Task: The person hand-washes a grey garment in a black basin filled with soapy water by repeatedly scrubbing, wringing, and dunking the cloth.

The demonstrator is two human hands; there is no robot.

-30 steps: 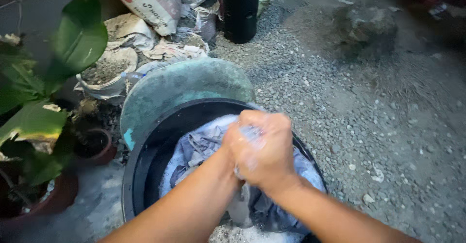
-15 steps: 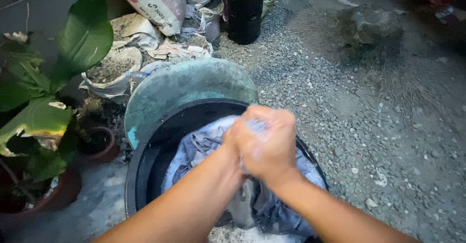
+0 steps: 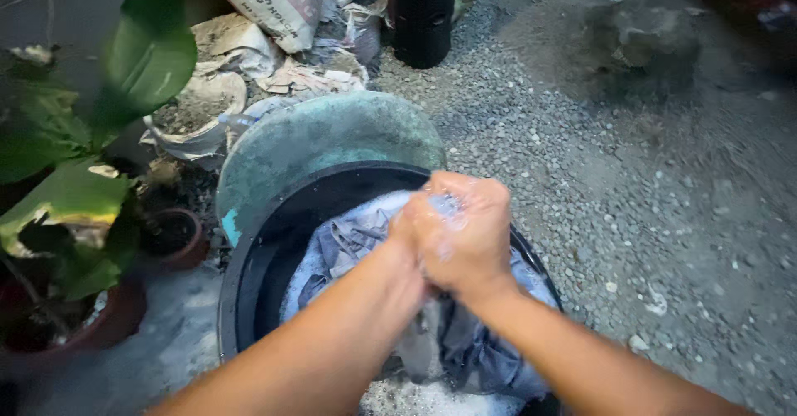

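Observation:
Both my hands are bunched together over a black round tub (image 3: 249,275). My left hand (image 3: 415,233) and my right hand (image 3: 469,233) are closed on a wet, soapy grey-blue cloth (image 3: 349,242), pressed against each other with suds on the knuckles. The rest of the cloth lies in the tub and hangs below my wrists, with foam (image 3: 415,395) at the tub's near side.
A green basin (image 3: 324,138) leans behind the tub. Potted plants with big leaves (image 3: 124,67) and clay pots (image 3: 178,237) stand at the left. Sacks and rubble (image 3: 274,1) and a black cylinder (image 3: 423,13) lie at the back. Gravel ground (image 3: 647,200) spreads to the right.
My clasped hands have shifted a little right and lower over the tub while rubbing the cloth; the view has tilted slightly.

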